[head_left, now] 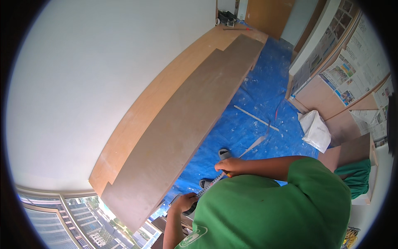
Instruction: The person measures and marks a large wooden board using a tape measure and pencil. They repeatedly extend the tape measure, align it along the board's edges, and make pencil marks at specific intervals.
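Observation:
A tape measure's pale blade (pixel 210 185) is stretched between my two hands, close in front of my green shirt. My left hand (pixel 183 202) is closed around a dark rounded thing at the blade's lower end, seemingly the tape measure's case. My right hand (pixel 232 166) is closed at the blade's other end, and a small yellow and dark thing shows under its fingers. Just beyond the hands lies a long grey-brown board (pixel 178 120) on top of a light wooden panel (pixel 143 108). Grey slippers (pixel 224 154) show on my feet below.
A blue sheet (pixel 265 83) covers the floor, with a thin pale strip (pixel 256 118) on it. At the right, a white bag (pixel 316 132) leans by newspaper-covered cabinets (pixel 352 62). The white wall (pixel 91 83) borders the panel; a window (pixel 89 220) is at lower left.

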Demonstrator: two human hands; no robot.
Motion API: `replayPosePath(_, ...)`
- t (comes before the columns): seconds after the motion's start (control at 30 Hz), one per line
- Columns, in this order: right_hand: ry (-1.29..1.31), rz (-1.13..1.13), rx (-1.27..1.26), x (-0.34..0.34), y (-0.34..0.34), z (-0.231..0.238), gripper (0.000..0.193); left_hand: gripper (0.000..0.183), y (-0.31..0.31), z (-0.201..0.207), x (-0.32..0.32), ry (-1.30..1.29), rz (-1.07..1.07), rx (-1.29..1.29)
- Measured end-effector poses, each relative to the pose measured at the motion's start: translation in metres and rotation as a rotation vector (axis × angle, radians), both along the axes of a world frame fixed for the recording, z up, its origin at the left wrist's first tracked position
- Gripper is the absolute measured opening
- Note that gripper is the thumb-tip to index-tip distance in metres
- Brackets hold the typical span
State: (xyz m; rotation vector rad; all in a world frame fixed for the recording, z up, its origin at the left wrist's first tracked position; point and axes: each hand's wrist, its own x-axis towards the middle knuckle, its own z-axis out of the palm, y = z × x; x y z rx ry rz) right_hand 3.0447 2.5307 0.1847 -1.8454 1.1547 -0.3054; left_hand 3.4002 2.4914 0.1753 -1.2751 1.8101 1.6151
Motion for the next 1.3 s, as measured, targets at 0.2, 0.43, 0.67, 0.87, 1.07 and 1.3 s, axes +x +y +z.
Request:
replayPosePath(0.2, 0.094, -0.195, 0.049, -0.049, 0.021, 0.020, 0.034, 0.035, -0.014, 0.038, -0.040, -0.078, -0.054, -0.018)
replayPosePath(0.43, 0.220, -0.331, -0.403, -0.164, 0.026, 0.002, 0.023, 0.037, -0.023, 0.049, -0.114, -0.102, -0.089, -0.126)
replayPosePath(0.67, 0.158, -0.419, -0.388, -0.341, 0.016, 0.013, 0.014, 0.039, -0.046, 0.084, -0.264, -0.201, -0.126, -0.183)
replayPosePath(0.87, 0.267, -0.532, -0.553, -0.475, 0.034, 0.032, 0.019, 0.043, -0.069, 0.114, -0.374, -0.213, -0.140, -0.175)
replayPosePath(1.07, 0.242, -0.697, -0.598, -0.561, 0.072, 0.056, 0.018, 0.049, -0.111, 0.129, -0.445, -0.228, -0.239, -0.194)
replayPosePath(1.3, 0.170, -0.745, -0.577, -0.550, 0.059, 0.043, 0.028, 0.058, -0.162, 0.097, -0.552, -0.044, -0.533, -0.289)
